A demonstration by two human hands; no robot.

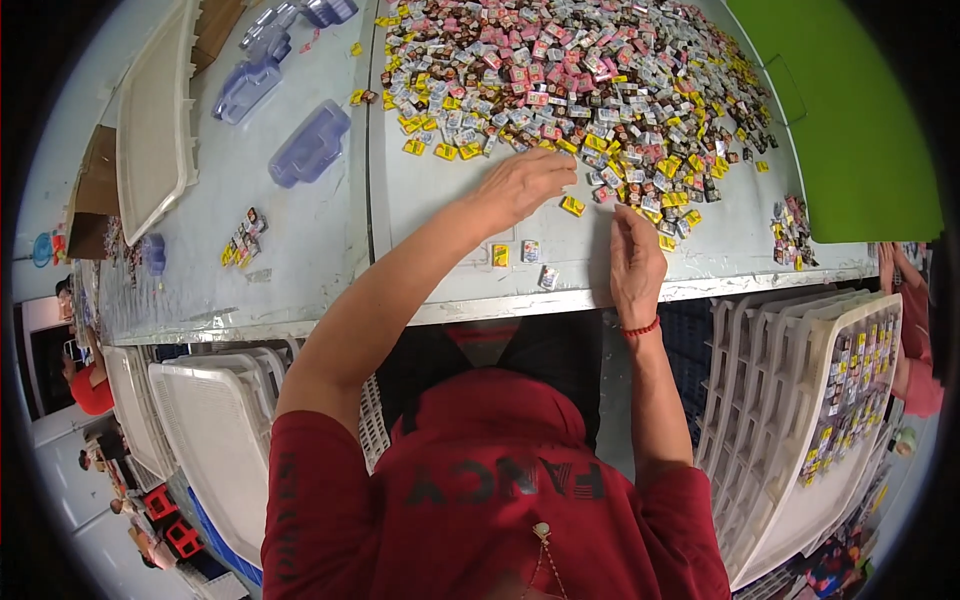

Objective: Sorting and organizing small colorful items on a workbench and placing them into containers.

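A wide heap of tiny boxes (pixel 560 75) in yellow, pink, white and dark brown covers the far part of the grey table (pixel 430 200). At the heap's near edge, my left hand (pixel 528 185) is held low with its fingers stretched to the right and nothing visible in them. My right hand (pixel 637 262) stands on its side by the table's front, fingers loosely bent, close to boxes at the heap's lower tip. Between the hands lies a yellow box (pixel 572 205). Nearer me are another yellow box (pixel 500 255) and two white boxes, one of them a tilted white box (pixel 548 277).
Clear bluish plastic trays (pixel 310 145) lie at the left, beside a short row of boxes (pixel 245 238). A green panel (pixel 850 120) and a small cluster of boxes (pixel 791 232) are on the right. White plastic crates (pixel 790 420) stand below the table's edge; other people work at both sides.
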